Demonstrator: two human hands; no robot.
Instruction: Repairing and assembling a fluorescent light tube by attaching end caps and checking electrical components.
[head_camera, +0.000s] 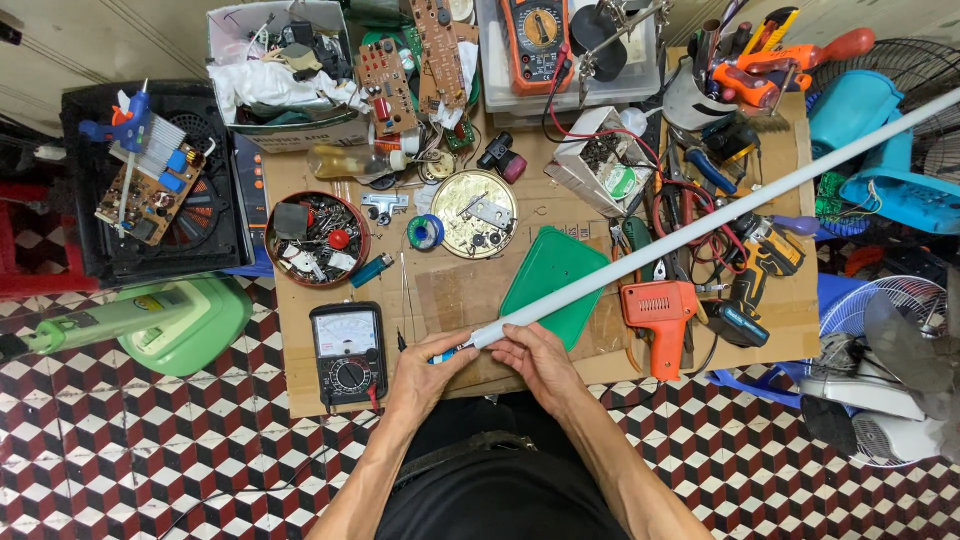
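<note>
Pinched around the near end of a long white plastic lamp tube (700, 225), both sets of fingers: left hand (425, 365) closed over the very tip, where a small blue piece shows, thumb and forefinger pressed on it; right hand (535, 355) just beside, fingers curled and pressed along the tube's underside a little farther up. Long axis running from that grip away and up to the right, over the cardboard-covered work table (450, 290), past its far right edge and out of view; so the tube's whole length lies to the right and ahead of the fingers, with the left hand nearer the end cap and the right hand nearer the body of the tube. Directly under the tube near the grip, a green plastic lid (545, 285), flat; an orange pistol-shaped soldering gun (657, 315) just right of it. Left of the hands, a black analogue meter with a pale dial (347, 350). Farther back, a round red tin of small parts (317, 238), a round brass-coloured tin lid (474, 213), and a tipped white carton with a green round label (600, 160). At the far edge, a grey cardboard box stuffed with scraps (285, 75) and an orange digital meter (538, 40).
</note>
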